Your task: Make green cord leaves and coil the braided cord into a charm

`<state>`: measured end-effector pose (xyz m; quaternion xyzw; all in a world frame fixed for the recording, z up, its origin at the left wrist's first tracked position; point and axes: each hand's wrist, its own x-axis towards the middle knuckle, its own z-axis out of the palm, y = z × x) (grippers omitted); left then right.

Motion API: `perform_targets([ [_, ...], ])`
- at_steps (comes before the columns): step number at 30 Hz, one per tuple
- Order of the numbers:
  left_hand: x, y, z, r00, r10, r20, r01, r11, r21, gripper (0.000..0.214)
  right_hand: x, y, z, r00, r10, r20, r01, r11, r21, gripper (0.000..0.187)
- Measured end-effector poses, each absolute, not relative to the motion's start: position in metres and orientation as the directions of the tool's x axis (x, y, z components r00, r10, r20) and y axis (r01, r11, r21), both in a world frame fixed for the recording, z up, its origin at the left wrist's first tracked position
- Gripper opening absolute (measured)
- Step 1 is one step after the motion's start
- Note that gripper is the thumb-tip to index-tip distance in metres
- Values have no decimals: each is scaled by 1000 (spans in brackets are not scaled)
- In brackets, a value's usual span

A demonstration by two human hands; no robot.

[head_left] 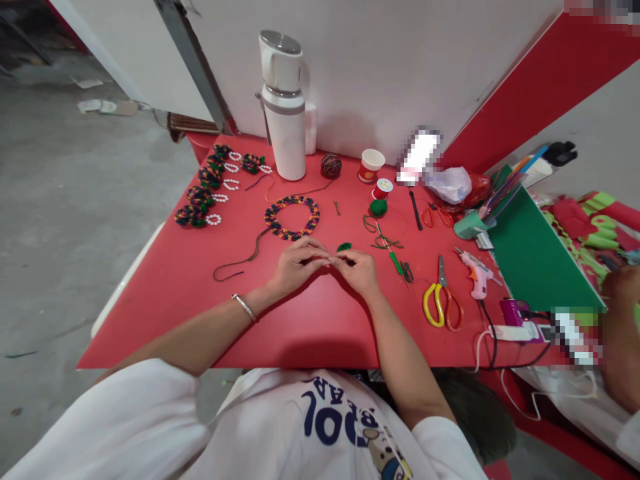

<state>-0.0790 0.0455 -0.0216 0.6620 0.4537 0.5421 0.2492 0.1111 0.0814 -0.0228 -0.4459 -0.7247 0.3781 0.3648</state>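
Observation:
My left hand (pixel 298 265) and my right hand (pixel 358 268) meet fingertip to fingertip over the red table (pixel 190 280), both pinched closed on something thin that I cannot make out. A small green piece (pixel 343 247) lies just behind the fingers. A multicoloured woven ring (pixel 292 217) with a dark cord tail lies beyond my left hand. A green-handled crochet hook (pixel 395 260) and green yarn bits lie right of my right hand.
A white thermos (pixel 283 107) stands at the back, with a yarn ball (pixel 331 165), paper cup (pixel 371 165) and green yarn ball (pixel 379 208) near it. Several woven flowers with bead rings (pixel 203 187) line the left. Yellow scissors (pixel 440 300), a glue gun (pixel 475 272) and a green board (pixel 535 260) lie right.

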Motion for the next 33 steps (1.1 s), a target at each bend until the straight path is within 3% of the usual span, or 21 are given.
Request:
perform_targets([
  [19, -80, 44, -19, 20, 902, 432, 372, -408, 834, 25, 110, 82, -25, -326, 921, 214, 380, 335, -862, 22],
  [25, -82, 48, -20, -104, 866, 489, 387, -417, 822, 20, 116, 84, -19, -199, 897, 395, 455, 442, -773, 27],
  [28, -88, 52, -23, -176, 845, 506, 465, -381, 799, 17, 123, 89, -20, -140, 899, 414, 520, 423, -743, 30],
  [33, -94, 48, -28, 59, 883, 466, 659, -385, 646, 19, 127, 90, -21, -257, 858, 445, 634, 498, -592, 29],
])
